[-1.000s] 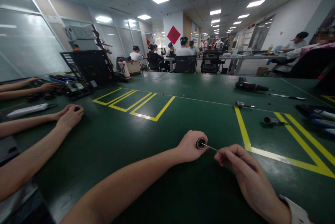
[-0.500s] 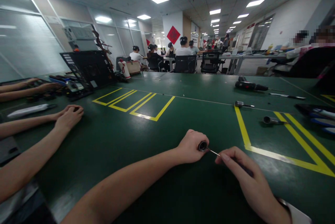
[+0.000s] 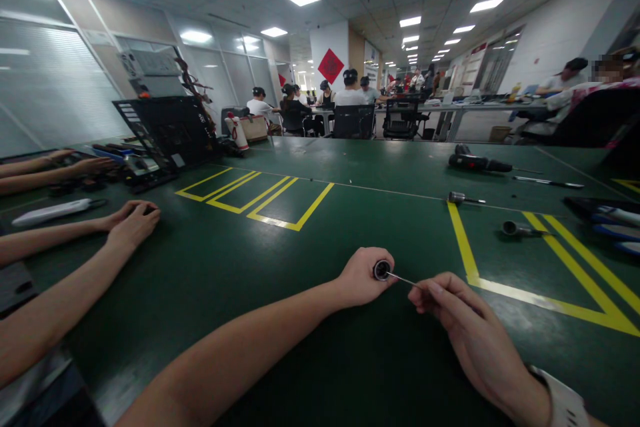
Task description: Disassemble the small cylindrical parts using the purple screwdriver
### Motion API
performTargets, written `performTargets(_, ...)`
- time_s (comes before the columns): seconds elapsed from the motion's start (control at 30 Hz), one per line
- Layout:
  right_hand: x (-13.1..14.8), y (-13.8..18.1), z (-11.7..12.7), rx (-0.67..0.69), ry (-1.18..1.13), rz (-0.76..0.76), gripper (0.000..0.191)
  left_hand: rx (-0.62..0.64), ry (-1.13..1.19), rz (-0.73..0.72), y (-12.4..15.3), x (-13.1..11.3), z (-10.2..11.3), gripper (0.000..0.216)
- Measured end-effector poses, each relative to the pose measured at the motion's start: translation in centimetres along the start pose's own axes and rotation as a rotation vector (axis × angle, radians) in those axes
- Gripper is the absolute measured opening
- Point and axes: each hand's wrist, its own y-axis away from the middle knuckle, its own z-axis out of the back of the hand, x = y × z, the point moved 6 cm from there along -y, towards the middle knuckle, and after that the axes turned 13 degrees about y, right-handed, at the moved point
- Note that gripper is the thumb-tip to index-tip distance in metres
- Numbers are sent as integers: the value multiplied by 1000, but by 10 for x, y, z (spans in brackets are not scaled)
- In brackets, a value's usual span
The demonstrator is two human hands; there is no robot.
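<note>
My left hand (image 3: 364, 275) is closed around a dark metal socket (image 3: 381, 270), its round open end turned toward me. Most of the socket is hidden inside the fist. Between the fingertips of my right hand (image 3: 453, 304) is pinched a thin metal rod (image 3: 403, 279). The rod's far tip reaches the socket's opening; its other end is hidden in my hand. Both hands are just above the green tabletop (image 3: 300, 360).
Two sockets with shanks, a nearer one (image 3: 523, 230) and a farther one (image 3: 463, 198), lie at right near yellow tape (image 3: 540, 300). Behind them lies a power screwdriver (image 3: 480, 162). A co-worker's hands (image 3: 133, 220) rest at left, near a black computer case (image 3: 170, 134).
My left hand has turned slightly, so the socket's opening faces me more and sits a little further left. My right hand has shifted slightly left and up with the rod.
</note>
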Motion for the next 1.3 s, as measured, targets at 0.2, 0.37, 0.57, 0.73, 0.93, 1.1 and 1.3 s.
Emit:
performTargets(0.2, 3, 4, -2, 10, 146, 33, 25, -9, -65, -54, 2, -4, 1, 10)
performTargets(0.37, 3, 3, -5, 45, 41, -4, 23, -7, 29, -68, 1, -4, 1, 14)
performTargets(0.57, 1, 2, -3, 21, 7, 17, 22, -9, 16, -50, 0, -4, -1, 14)
performTargets(0.73, 2, 5, -2, -1, 149, 57, 24, -14, -96, -94, 3, -5, 0, 10)
performTargets(0.93, 2, 3, -5, 53, 0, -9, 22, -38, -13, -88, 2, -5, 2, 14)
performTargets(1.1, 0, 0, -6, 93, -132, -57, 18, -30, 80, -119, 2, -8, 1, 16)
performTargets(1.3, 0, 2, -2, 33, -22, 8, 20, -34, -41, -87, 2, -6, 1, 12)
